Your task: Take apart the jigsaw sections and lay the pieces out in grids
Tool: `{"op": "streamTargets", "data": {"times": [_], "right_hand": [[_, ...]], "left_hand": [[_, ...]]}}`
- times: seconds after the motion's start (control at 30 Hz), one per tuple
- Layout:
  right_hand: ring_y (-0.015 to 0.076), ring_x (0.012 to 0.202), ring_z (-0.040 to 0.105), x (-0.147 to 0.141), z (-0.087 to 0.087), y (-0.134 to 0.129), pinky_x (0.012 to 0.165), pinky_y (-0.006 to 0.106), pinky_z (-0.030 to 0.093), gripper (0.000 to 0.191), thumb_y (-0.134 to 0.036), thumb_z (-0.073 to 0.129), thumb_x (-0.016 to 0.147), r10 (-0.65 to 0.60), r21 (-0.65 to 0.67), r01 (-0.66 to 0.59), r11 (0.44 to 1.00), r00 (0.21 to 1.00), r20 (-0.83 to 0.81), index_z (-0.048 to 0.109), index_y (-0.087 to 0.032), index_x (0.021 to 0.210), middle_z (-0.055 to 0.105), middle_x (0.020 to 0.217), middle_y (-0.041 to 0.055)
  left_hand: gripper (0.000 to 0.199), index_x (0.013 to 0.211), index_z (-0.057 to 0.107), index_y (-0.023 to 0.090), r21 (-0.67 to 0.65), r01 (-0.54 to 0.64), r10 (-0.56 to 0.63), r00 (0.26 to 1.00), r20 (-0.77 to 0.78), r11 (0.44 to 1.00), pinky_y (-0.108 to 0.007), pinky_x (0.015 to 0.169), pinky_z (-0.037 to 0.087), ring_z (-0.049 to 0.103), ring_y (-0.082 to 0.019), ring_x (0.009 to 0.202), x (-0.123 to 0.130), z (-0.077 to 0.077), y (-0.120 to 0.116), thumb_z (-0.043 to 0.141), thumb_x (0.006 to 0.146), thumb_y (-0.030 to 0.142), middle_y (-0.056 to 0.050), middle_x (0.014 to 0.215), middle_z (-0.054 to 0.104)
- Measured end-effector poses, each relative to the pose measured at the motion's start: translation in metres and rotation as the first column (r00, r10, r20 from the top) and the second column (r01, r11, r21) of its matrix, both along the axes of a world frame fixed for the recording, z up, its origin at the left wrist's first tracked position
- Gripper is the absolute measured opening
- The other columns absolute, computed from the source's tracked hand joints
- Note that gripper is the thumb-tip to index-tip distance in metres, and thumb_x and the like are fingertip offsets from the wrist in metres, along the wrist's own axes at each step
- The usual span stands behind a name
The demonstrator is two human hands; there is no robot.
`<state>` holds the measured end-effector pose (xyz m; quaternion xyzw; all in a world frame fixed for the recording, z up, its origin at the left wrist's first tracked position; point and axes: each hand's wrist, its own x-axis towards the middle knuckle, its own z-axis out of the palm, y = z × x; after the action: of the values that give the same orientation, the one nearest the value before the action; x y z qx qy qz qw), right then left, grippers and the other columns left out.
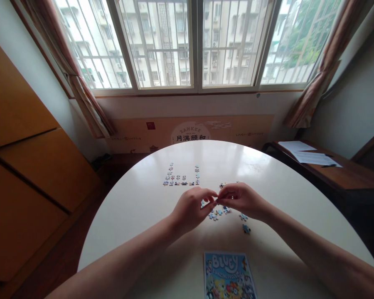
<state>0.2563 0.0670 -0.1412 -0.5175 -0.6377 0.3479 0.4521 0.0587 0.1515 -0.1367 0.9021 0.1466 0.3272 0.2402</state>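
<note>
My left hand [193, 207] and my right hand [243, 200] meet fingertip to fingertip above the white round table [137, 224]. Both are closed in a pinch on what looks like one small jigsaw piece [217, 200], mostly hidden by the fingers. Under and around the hands lie several loose jigsaw pieces [214, 215], partly covered by them. One blue piece [246, 229] sits apart, below my right wrist. Farther off to the left, several pieces are set out in rows [183, 183], with a short column [197, 174] at their right end.
A Bluey picture sheet [229, 276] lies at the near edge of the table. On the right, a brown side table [355, 166] bears white papers [311, 158] and a pen. Behind the table stand a printed cardboard panel [137, 128] and barred windows. Wooden cabinets [25, 178] line the left.
</note>
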Motion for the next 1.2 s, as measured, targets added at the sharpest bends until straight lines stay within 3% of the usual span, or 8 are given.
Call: {"op": "streamTargets", "data": {"times": [0.2,0.33,0.47,0.6,0.73,0.9,1.07,1.2], "right_hand": [[0.0163,0.068,0.065,-0.005,-0.001,0.001,0.06,0.027,0.051,0.03,-0.044,0.079,0.076,-0.037,0.039,0.039,0.998,0.997,-0.071,0.069,-0.017,0.083,0.07,0.074,0.0038],[0.0169,0.07,0.067,0.003,0.001,-0.002,0.059,0.028,0.053,0.034,-0.046,0.073,0.082,-0.128,0.041,0.13,0.991,0.99,-0.053,0.067,-0.019,0.102,0.073,0.084,0.0061],[0.0185,0.074,0.068,0.021,0.006,-0.004,0.061,0.029,0.053,0.032,-0.047,0.066,0.087,-0.285,0.135,0.282,0.95,0.959,0.0,0.069,-0.018,0.099,0.073,0.085,0.0081],[0.0176,0.069,0.066,0.034,0.007,-0.004,0.059,0.028,0.052,0.025,-0.041,0.062,0.089,-0.34,0.193,0.313,0.93,0.932,0.125,0.071,-0.018,0.091,0.072,0.078,0.006],[0.0136,0.06,0.061,0.037,0.005,-0.004,0.057,0.026,0.049,0.016,-0.03,0.06,0.089,-0.339,0.256,0.267,0.929,0.892,0.301,0.073,-0.02,0.09,0.07,0.072,0.0017],[0.011,0.057,0.058,0.035,0.006,-0.005,0.057,0.025,0.047,0.013,-0.024,0.06,0.09,-0.325,0.294,0.219,0.93,0.865,0.383,0.073,-0.02,0.09,0.069,0.07,-0.0005],[0.0119,0.066,0.061,0.034,0.011,-0.004,0.058,0.024,0.047,0.013,-0.023,0.059,0.091,-0.313,0.346,0.171,0.922,0.857,0.409,0.072,-0.021,0.09,0.072,0.082,0.0018],[0.0118,0.068,0.062,0.037,0.012,-0.005,0.056,0.023,0.047,0.014,-0.022,0.059,0.092,-0.31,0.36,0.161,0.919,0.858,0.409,0.072,-0.021,0.091,0.072,0.088,0.003]], "left_hand": [[0.01,0.093,0.072,0.017,-0.243,0.03,-0.018,0.999,0.05,0.97,-0.026,0.061,0.056,0.068,-0.014,0.066,0.005,-0.002,-0.004,0.068,0.084,0.018,-0.003,0.075,0.074],[0.014,0.094,0.074,0.018,-0.292,0.035,-0.034,0.999,0.009,0.956,-0.026,0.064,0.056,0.068,-0.014,0.066,0.006,0.011,0.008,0.067,0.082,0.018,-0.003,0.077,0.075],[0.016,0.093,0.074,0.017,-0.305,-0.207,0.181,0.977,-0.11,0.93,-0.024,0.063,0.053,0.068,-0.015,0.069,0.002,0.035,0.074,0.07,0.078,0.023,-0.004,0.079,0.075],[0.022,0.094,0.073,0.017,-0.237,-0.561,0.456,0.805,-0.379,0.794,-0.02,0.05,0.045,0.063,-0.013,0.062,-0.001,0.047,0.156,0.072,0.074,0.026,-0.004,0.083,0.075],[0.021,0.09,0.072,0.014,-0.205,-0.649,0.508,0.722,-0.469,0.733,-0.02,0.049,0.045,0.062,-0.012,0.06,0.003,0.042,0.2,0.073,0.07,0.02,-0.006,0.081,0.075],[0.017,0.083,0.075,0.017,-0.122,-0.68,0.498,0.635,-0.591,0.722,-0.02,0.055,0.049,0.065,-0.014,0.065,0.02,0.031,0.213,0.075,0.066,0.018,-0.004,0.08,0.076],[0.016,0.077,0.077,0.018,0.047,-0.673,0.52,0.523,-0.675,0.738,-0.024,0.065,0.052,0.069,-0.021,0.078,0.035,0.024,0.217,0.079,0.06,0.02,-0.007,0.083,0.076],[0.025,0.092,0.078,0.021,0.161,-0.646,0.566,0.488,-0.665,0.746,-0.026,0.07,0.052,0.069,-0.022,0.083,0.031,0.027,0.217,0.075,0.068,0.025,-0.007,0.093,0.076]]}}
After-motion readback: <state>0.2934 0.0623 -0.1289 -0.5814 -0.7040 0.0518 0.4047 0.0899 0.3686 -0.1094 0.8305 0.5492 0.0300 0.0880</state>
